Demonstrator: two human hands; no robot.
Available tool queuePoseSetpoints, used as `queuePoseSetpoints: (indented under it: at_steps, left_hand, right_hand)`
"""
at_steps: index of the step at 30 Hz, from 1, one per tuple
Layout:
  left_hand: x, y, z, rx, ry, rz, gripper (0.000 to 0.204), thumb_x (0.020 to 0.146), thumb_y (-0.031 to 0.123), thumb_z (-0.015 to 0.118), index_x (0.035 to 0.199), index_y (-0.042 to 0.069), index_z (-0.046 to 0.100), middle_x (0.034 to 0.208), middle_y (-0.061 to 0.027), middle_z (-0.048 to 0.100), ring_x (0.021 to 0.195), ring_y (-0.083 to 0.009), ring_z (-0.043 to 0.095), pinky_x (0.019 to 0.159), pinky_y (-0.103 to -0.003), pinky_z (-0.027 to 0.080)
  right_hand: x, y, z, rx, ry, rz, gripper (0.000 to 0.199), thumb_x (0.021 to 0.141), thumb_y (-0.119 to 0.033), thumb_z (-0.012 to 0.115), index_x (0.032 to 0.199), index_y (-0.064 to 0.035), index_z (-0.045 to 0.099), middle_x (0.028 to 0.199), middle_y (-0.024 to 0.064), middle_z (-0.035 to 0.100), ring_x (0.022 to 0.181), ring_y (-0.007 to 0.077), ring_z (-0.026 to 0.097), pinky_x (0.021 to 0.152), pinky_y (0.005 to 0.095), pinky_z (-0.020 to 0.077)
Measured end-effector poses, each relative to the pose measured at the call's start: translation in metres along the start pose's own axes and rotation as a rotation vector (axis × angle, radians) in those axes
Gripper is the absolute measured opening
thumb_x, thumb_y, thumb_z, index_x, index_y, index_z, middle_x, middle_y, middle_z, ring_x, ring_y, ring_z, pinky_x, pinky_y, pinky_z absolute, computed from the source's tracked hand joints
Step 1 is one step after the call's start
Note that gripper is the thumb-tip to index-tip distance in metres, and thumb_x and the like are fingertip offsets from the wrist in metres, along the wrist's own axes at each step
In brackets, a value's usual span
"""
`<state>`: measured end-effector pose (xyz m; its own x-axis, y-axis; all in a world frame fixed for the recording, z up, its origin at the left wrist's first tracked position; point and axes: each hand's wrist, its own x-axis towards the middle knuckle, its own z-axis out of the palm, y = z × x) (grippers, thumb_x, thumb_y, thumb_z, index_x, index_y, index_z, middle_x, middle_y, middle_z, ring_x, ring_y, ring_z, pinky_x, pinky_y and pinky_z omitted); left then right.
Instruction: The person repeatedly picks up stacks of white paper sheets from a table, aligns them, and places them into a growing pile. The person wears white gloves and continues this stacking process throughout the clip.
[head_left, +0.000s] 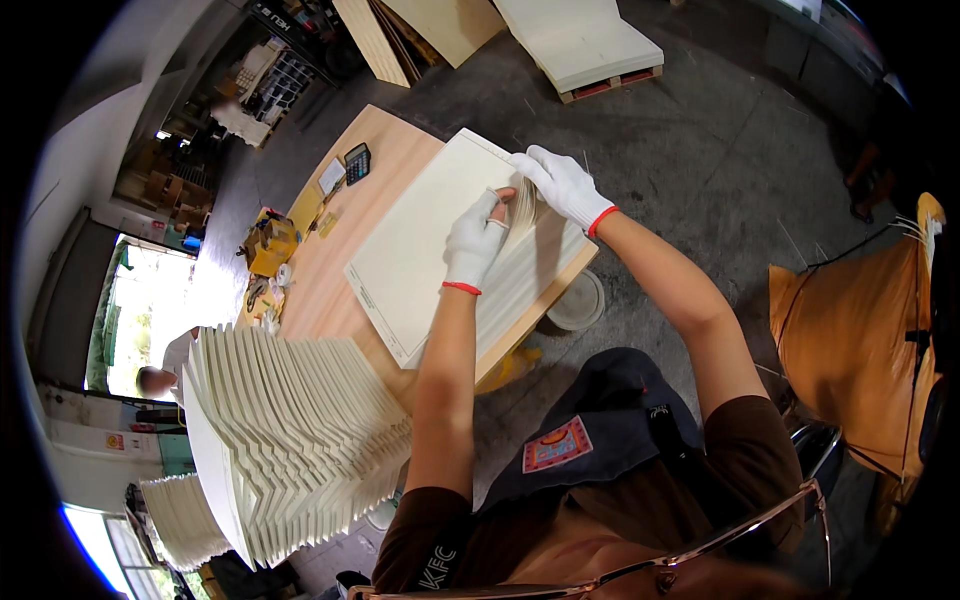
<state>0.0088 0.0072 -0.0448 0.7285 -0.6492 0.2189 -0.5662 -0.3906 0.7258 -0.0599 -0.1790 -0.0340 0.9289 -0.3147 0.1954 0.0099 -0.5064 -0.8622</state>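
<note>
Both hands wear white gloves with red cuffs, with some fingertips bare on the left. A thick stack of large off-white paper sheets [420, 235] lies on a wooden table in front of me. My right hand [565, 187] is closed on the stack's far right corner, bending the sheets up so their edges fan out. My left hand [476, 238] lies over the right side of the stack. Its bare thumb and finger are curled in at the fanned edges [522, 212], close beside my right hand. How many sheets each hand grips is hidden.
The table [345, 210] carries a calculator [357, 163], a small paper slip [332, 176] and a yellow box [270, 245]. A tall pile of folded-looking sheets [300, 430] rises at left. A loaded pallet [600, 60] stands beyond, an orange sack [850, 350] at right. Another person [175, 370] is far left.
</note>
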Motion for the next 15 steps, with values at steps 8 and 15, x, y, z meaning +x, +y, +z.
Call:
queuePoseSetpoints:
  at_steps: [8,15]
  left_hand:
    - [-0.001,0.005,0.004,-0.122,-0.035,-0.02,0.039,0.087,0.012,0.071,0.123,0.004,0.061,0.119,-0.0121,0.065,0.115,-0.0207,0.06,0.096,-0.033,0.047]
    - [-0.004,0.003,0.006,-0.105,0.036,0.047,0.039,0.088,0.016,0.069,0.126,0.009,0.06,0.12,-0.014,0.066,0.114,-0.0243,0.063,0.095,-0.033,0.049]
  right_hand:
    - [-0.002,0.011,0.006,0.034,0.069,-0.066,0.055,0.099,-0.056,0.03,0.105,-0.0085,0.057,0.091,0.0224,0.063,0.093,0.0441,0.059,0.081,0.0465,0.0445]
    - [-0.003,0.01,0.007,-0.029,0.059,-0.058,0.051,0.1,-0.054,0.031,0.105,-0.0081,0.054,0.091,0.0226,0.063,0.089,0.0444,0.06,0.076,0.0493,0.0448]
